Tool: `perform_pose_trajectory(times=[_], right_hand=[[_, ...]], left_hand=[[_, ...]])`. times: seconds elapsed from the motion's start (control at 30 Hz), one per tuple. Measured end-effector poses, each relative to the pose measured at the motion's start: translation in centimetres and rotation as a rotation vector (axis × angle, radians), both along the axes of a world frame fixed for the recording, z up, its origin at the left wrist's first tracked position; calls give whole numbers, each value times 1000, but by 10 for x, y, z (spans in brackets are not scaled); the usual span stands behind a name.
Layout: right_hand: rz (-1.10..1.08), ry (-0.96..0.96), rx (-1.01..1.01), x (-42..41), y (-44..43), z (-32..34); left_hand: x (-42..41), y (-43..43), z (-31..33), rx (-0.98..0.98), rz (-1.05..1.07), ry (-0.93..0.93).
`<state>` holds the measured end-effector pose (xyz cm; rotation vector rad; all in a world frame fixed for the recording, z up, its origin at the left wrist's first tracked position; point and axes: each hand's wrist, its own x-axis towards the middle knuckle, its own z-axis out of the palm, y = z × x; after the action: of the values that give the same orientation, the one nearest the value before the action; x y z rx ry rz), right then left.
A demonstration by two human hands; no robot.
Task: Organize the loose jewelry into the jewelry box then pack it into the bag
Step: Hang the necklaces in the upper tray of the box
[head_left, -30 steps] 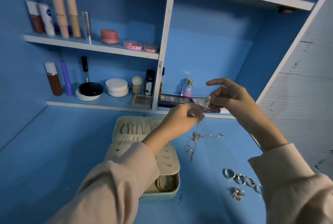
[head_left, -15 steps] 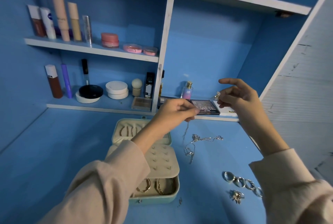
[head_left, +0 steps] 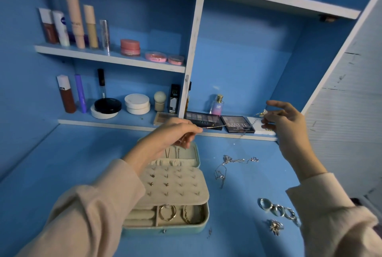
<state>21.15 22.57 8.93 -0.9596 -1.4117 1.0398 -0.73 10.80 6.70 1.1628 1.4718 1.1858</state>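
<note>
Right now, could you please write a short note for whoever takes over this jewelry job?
Left hand pinches one end of a thin chain; right hand pinches the other end, so the chain is taut between them.
Done: the box is open, with hoops and a few studs inside.
Left: stow this chain, the loose necklace and the rings beside the box, shut it, bag it. No bag in view.

Blue counter (head_left: 62,174), upper shelf (head_left: 111,61) at ten o'clock with upright tubes (head_left: 72,12) and pink jars (head_left: 130,47), lower shelf (head_left: 103,123) beneath holding a black compact (head_left: 108,105), stacked white jars (head_left: 137,104), a pale sponge (head_left: 159,98), at one o'clock a small perfume bottle (head_left: 217,105) behind two eyeshadow palettes (head_left: 203,119) side by side
</note>
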Motion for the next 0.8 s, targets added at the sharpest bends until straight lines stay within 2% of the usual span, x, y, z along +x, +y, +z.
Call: perform_pose_trajectory(times=[0.13,0.27,0.4,0.5,0.67,0.8], right_hand=[[-46,-20,-91,3,9,-17],[-101,-60,-160,2,16,-34],[-38,-172,-198,-9,10,-46],[59,-270,-185,-23,-4,-50],[239,-356,-191,-57,-35,-53],[248,-402,-151,-84,-49,-63]], left_hand=[[-19,-6,-3,1,91,-44],[-33,-12,-3,33,176,-224],[-44,-12,3,114,241,-340],[-43,-6,16,204,264,-265],[-27,11,41,242,299,-43],[-17,21,47,229,306,104]])
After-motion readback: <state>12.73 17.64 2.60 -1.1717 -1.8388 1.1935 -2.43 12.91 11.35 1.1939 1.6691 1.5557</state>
